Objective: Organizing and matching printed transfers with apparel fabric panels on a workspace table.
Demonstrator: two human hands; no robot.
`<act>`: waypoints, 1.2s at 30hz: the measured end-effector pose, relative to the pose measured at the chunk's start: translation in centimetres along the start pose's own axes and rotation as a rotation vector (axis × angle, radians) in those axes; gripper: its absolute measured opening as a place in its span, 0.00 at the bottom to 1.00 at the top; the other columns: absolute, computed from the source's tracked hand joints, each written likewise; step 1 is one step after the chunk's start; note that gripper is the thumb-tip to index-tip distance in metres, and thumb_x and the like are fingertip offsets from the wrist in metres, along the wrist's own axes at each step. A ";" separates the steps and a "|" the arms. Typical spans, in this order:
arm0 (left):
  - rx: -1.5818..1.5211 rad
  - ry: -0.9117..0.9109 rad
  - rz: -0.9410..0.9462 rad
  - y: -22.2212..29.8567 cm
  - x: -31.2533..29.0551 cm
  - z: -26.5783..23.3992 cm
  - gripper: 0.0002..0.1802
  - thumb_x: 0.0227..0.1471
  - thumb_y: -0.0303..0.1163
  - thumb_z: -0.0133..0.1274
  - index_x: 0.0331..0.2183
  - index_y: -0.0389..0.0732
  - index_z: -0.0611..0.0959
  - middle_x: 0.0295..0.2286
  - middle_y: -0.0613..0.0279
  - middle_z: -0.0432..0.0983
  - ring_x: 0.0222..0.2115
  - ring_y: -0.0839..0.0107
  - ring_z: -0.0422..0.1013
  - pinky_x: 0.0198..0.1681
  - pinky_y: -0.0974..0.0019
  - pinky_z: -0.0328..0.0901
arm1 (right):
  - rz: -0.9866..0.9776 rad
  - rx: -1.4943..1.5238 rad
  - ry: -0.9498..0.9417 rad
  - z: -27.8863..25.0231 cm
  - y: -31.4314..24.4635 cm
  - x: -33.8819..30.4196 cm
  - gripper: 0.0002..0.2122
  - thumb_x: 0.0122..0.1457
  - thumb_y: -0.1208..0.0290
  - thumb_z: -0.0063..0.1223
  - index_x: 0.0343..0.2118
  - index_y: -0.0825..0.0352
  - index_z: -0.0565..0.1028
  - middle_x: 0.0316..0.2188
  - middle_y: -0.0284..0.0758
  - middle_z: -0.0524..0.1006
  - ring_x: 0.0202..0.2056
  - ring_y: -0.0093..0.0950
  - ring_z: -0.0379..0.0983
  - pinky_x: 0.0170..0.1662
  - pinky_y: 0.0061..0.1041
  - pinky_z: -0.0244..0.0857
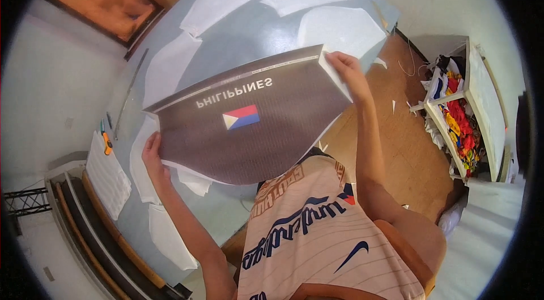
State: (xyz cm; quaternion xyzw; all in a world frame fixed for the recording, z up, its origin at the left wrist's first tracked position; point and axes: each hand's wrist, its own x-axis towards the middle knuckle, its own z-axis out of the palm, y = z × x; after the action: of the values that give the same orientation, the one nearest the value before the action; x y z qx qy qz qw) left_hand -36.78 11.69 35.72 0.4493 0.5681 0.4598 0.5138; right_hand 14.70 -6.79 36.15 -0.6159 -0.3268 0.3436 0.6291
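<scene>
1. A large dark grey printed sheet (pixel 255 124), shaped like a cut garment panel with a curved lower edge, was held up above the pale grey-blue worktable (pixel 266 33). It bore white lettering and a small flag patch in red, blue and white near its middle.
2. The left hand (pixel 153 155) gripped the sheet at its lower left corner, fingers curled around the edge.
3. The right hand (pixel 347 70) pinched the sheet's upper right corner, where a white underside showed at the fold.
4. The sheet stretched between the two hands, tilted so that its left end sat lower in the view than its right.
5. Several white cut paper pieces (pixel 218 5) lay flat on the table beyond the sheet, spread near its far edge; more white pieces lay under and beside the left hand.
6. A long metal ruler (pixel 131 90) lay along the table's left side, well apart from the sheet.
7. An orange-handled tool (pixel 106 144) rested near the table's left edge, close to a white ribbed panel (pixel 107 175).
8. To the right, on the brown floor (pixel 408 147), a white shelf unit (pixel 459 101) held a jumble of colourful fabric scraps.
9. The person wore a cream pinstriped jersey (pixel 317 237) with dark blue script, seen at the lower edge.
</scene>
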 end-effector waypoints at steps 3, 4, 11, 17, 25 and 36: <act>-0.066 -0.024 -0.027 -0.4 0.1 -0.2 0.17 0.56 0.28 0.58 0.46 0.31 0.81 0.41 0.60 0.79 0.42 0.70 0.74 0.50 0.70 0.65 | -0.005 -0.043 0.005 0.1 -1.1 -0.3 0.12 0.64 0.61 0.55 0.32 0.63 0.82 0.17 0.19 0.68 0.19 0.10 0.56 0.22 0.14 0.47; -0.065 -0.032 -0.031 -0.7 0.0 -0.1 0.17 0.56 0.28 0.58 0.46 0.31 0.81 0.41 0.60 0.79 0.42 0.70 0.74 0.50 0.70 0.65 | -0.016 -0.057 -0.002 0.2 -1.4 -0.5 0.11 0.64 0.61 0.55 0.32 0.63 0.82 0.17 0.20 0.68 0.19 0.11 0.56 0.22 0.15 0.48; -0.083 -0.046 -0.059 -1.8 0.4 -0.5 0.16 0.56 0.28 0.58 0.45 0.32 0.81 0.40 0.59 0.80 0.41 0.70 0.75 0.48 0.70 0.67 | 0.077 -0.051 -0.044 -0.2 -2.0 -0.9 0.10 0.63 0.61 0.55 0.34 0.61 0.83 0.21 0.17 0.70 0.23 0.11 0.57 0.27 0.14 0.48; -0.108 -0.064 -0.067 -1.9 0.2 -0.4 0.16 0.56 0.28 0.58 0.46 0.32 0.81 0.39 0.60 0.80 0.40 0.71 0.74 0.47 0.70 0.67 | 0.099 -0.032 -0.070 -0.5 -1.8 -0.8 0.10 0.63 0.62 0.56 0.33 0.62 0.83 0.18 0.16 0.66 0.21 0.10 0.54 0.25 0.14 0.45; -0.012 -0.033 -0.058 -2.1 0.1 -0.7 0.18 0.57 0.30 0.57 0.47 0.30 0.80 0.41 0.58 0.79 0.42 0.70 0.73 0.49 0.69 0.65 | 0.088 -0.022 -0.039 -0.1 -1.3 -1.1 0.11 0.64 0.63 0.55 0.31 0.64 0.82 0.15 0.17 0.62 0.18 0.11 0.52 0.22 0.16 0.44; -0.002 -0.043 -0.036 -2.3 0.9 0.3 0.19 0.56 0.32 0.59 0.45 0.29 0.82 0.40 0.59 0.79 0.42 0.71 0.71 0.49 0.70 0.63 | 0.121 -0.090 -0.026 -1.1 0.6 -0.5 0.11 0.64 0.60 0.52 0.32 0.62 0.80 0.18 0.13 0.62 0.20 0.08 0.51 0.23 0.14 0.41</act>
State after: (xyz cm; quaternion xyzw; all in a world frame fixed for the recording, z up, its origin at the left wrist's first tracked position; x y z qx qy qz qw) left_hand -36.62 12.20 33.26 0.4481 0.5645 0.4413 0.5347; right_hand 15.37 -7.81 35.49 -0.6576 -0.3121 0.3742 0.5746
